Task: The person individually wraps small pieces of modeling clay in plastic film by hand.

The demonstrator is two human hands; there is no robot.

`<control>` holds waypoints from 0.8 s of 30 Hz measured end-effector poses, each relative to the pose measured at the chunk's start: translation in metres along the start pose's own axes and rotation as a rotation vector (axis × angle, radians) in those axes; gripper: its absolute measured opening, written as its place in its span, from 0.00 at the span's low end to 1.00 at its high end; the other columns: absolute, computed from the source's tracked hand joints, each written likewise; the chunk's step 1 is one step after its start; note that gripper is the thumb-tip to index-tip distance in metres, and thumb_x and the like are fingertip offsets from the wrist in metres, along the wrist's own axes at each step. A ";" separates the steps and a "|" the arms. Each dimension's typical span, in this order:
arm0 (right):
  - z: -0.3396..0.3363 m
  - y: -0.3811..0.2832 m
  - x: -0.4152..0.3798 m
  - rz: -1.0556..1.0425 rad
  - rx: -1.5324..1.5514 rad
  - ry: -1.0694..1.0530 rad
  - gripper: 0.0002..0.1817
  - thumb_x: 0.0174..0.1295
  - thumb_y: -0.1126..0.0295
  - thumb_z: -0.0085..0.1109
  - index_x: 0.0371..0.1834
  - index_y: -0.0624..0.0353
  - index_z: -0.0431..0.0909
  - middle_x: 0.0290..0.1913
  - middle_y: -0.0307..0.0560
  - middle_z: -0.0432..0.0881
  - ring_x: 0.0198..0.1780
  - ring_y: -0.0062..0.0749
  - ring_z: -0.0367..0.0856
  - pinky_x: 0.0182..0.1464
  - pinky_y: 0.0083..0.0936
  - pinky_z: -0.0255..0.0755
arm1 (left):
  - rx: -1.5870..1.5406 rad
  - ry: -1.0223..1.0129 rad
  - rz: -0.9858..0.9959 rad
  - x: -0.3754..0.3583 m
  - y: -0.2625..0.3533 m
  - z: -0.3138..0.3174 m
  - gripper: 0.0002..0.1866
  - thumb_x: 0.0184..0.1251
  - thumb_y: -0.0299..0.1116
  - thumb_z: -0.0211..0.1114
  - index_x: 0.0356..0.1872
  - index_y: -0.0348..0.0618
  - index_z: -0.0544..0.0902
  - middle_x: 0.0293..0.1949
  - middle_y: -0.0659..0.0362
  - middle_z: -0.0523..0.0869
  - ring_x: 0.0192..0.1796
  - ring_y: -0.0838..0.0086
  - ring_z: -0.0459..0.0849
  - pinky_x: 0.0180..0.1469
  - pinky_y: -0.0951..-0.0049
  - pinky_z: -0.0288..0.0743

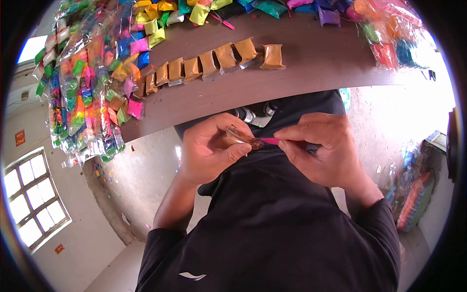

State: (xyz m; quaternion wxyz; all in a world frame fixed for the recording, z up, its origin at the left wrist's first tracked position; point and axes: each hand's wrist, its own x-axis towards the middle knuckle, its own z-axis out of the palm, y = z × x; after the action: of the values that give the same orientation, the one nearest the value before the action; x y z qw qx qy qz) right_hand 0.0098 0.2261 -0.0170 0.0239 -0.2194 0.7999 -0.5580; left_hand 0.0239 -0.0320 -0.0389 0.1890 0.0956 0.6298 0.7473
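My left hand (208, 146) is closed around a small clear plastic packet (238, 134) with brown contents, thumb and fingers at its sides. In my right hand (325, 146), thumb and forefinger pinch a thin pink stick (270, 141). The stick's left end meets the dark brown end of the packet; its tip is hidden there. Both hands are over my lap, just below the table's near edge. Beyond them, a row of tan-brown packets (208, 64) lies on the brown table (321, 58), with one packet (273, 56) slightly apart at the right end.
Colourful wrapped packets in clear bags (82, 92) are heaped along the table's left side. More bright packets (199, 14) line the far edge, near another pink stick (223, 22). Bagged packets (389, 39) lie at the right corner. Plastic bags (411, 194) stand on the floor at right.
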 end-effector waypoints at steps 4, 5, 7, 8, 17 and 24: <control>-0.005 -0.002 0.001 0.032 0.003 -0.074 0.05 0.54 0.80 0.70 0.33 0.62 0.89 0.25 0.51 0.83 0.26 0.45 0.82 0.30 0.34 0.75 | 0.024 -0.017 0.048 0.001 0.000 -0.002 0.11 0.69 0.19 0.73 0.49 0.29 0.83 0.47 0.53 0.87 0.48 0.75 0.88 0.53 0.76 0.83; -0.005 -0.003 0.001 0.031 0.003 -0.074 0.05 0.54 0.80 0.70 0.33 0.62 0.89 0.25 0.51 0.83 0.26 0.45 0.82 0.30 0.34 0.75 | 0.066 -0.028 0.074 0.001 0.000 -0.003 0.11 0.69 0.18 0.73 0.48 0.29 0.83 0.47 0.53 0.87 0.48 0.75 0.88 0.52 0.76 0.83; -0.004 -0.003 0.002 0.050 0.023 -0.088 0.05 0.54 0.80 0.70 0.33 0.62 0.89 0.26 0.52 0.84 0.26 0.46 0.82 0.30 0.34 0.75 | 0.090 -0.029 0.067 0.002 0.003 -0.002 0.11 0.68 0.18 0.74 0.48 0.29 0.83 0.47 0.53 0.87 0.48 0.75 0.88 0.52 0.76 0.83; -0.004 -0.003 0.002 0.050 0.024 -0.089 0.05 0.54 0.80 0.70 0.33 0.62 0.89 0.26 0.52 0.84 0.26 0.46 0.82 0.30 0.34 0.75 | 0.113 -0.031 0.059 0.002 0.004 -0.002 0.11 0.67 0.17 0.74 0.47 0.30 0.84 0.47 0.52 0.87 0.48 0.74 0.88 0.51 0.76 0.83; -0.003 0.002 0.001 0.095 0.106 -0.170 0.03 0.58 0.80 0.70 0.35 0.66 0.89 0.26 0.48 0.85 0.25 0.32 0.85 0.30 0.25 0.76 | 0.184 -0.092 0.082 0.004 0.004 -0.003 0.13 0.63 0.12 0.74 0.47 0.33 0.86 0.47 0.52 0.89 0.48 0.74 0.89 0.48 0.77 0.86; -0.003 0.001 0.002 0.301 0.113 -0.281 0.04 0.63 0.79 0.68 0.38 0.68 0.88 0.29 0.49 0.88 0.28 0.23 0.84 0.33 0.22 0.77 | 0.293 -0.116 0.111 0.007 0.005 -0.003 0.12 0.63 0.13 0.74 0.45 0.33 0.86 0.46 0.52 0.89 0.45 0.75 0.90 0.48 0.77 0.87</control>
State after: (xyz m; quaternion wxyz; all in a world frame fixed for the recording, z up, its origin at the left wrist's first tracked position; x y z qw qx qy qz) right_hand 0.0068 0.2281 -0.0166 0.2308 -0.1713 0.7799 -0.5561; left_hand 0.0151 -0.0327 -0.0357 0.1675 0.1999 0.7138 0.6500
